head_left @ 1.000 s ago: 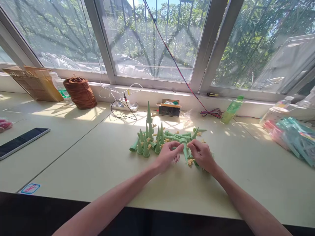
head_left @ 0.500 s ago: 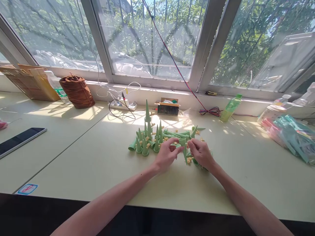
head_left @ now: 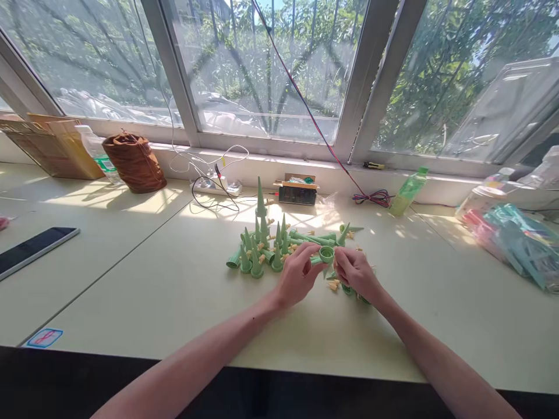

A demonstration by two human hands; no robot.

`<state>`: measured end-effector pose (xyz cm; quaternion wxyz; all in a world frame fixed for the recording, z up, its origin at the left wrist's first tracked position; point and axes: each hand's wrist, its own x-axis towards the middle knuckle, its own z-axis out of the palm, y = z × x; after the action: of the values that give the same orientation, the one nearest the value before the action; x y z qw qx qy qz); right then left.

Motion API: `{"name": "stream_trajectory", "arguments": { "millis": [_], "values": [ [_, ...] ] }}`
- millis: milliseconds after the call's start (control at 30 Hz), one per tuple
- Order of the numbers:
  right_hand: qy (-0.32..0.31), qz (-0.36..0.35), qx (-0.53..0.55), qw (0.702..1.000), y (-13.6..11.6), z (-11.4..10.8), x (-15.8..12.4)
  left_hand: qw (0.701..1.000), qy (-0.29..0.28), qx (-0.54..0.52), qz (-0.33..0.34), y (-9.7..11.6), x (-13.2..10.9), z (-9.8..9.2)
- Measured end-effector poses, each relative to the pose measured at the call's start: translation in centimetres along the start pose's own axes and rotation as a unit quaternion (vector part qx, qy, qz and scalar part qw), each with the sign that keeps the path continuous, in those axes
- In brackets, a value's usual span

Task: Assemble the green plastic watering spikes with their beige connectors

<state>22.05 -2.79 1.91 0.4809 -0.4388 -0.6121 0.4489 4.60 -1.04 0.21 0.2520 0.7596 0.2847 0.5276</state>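
Note:
A green plastic cone is between my hands, its round open end tilted up toward me and its tip pointing down. My left hand is closed on its left side. At its right rim my right hand has its fingers pinched; what they grip is hidden. Several green cones stand upright to the left of my hands, with small tan pieces on their sides. More green cones lie behind and beneath my hands. Loose tan pieces lie on the table just below the held cone.
A phone lies at the left. Along the window stand a brown bag, a power strip, a small box and a green bottle. Plastic packets are at the right.
The held cone has tilted, so its open end now faces me more and its tip shows less. Both hands stay close together in nearly the same place.

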Motion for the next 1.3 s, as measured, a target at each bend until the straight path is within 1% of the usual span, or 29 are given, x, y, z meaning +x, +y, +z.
{"name": "stream_trajectory", "arguments": {
  "millis": [67,167,300,433,533,633,833,1067,1300],
  "values": [
    [0.007,0.001,0.011,1.0,-0.2,0.2,0.0,1.0,-0.002,-0.011,-0.015,0.0,0.0,0.0],
    [0.015,-0.007,0.005,1.0,-0.3,0.4,0.0,0.995,-0.018,-0.056,-0.08,0.1,0.0,0.1],
    [0.015,-0.018,-0.006,1.0,0.1,0.4,0.2,0.969,-0.047,-0.158,-0.186,0.3,0.1,0.1],
    [-0.001,-0.023,-0.009,1.0,0.7,0.2,0.3,0.947,-0.041,-0.209,-0.239,0.5,0.2,0.1],
    [-0.023,-0.026,-0.024,0.999,0.7,0.1,0.3,0.944,-0.036,-0.212,-0.249,0.7,0.4,0.0],
    [-0.046,-0.012,-0.028,0.998,0.7,0.0,0.3,0.944,-0.032,-0.212,-0.251,0.8,0.5,-0.1],
    [-0.065,0.006,-0.016,0.998,0.6,0.0,0.3,0.945,-0.032,-0.201,-0.254,0.9,0.5,-0.1],
    [-0.066,-0.006,-0.031,0.997,0.3,0.1,0.1,0.948,-0.037,-0.186,-0.257,0.8,0.3,0.1],
    [-0.056,-0.009,-0.047,0.997,0.6,0.0,0.1,0.934,-0.041,-0.219,-0.281,0.8,0.3,0.1]
  ]
}}
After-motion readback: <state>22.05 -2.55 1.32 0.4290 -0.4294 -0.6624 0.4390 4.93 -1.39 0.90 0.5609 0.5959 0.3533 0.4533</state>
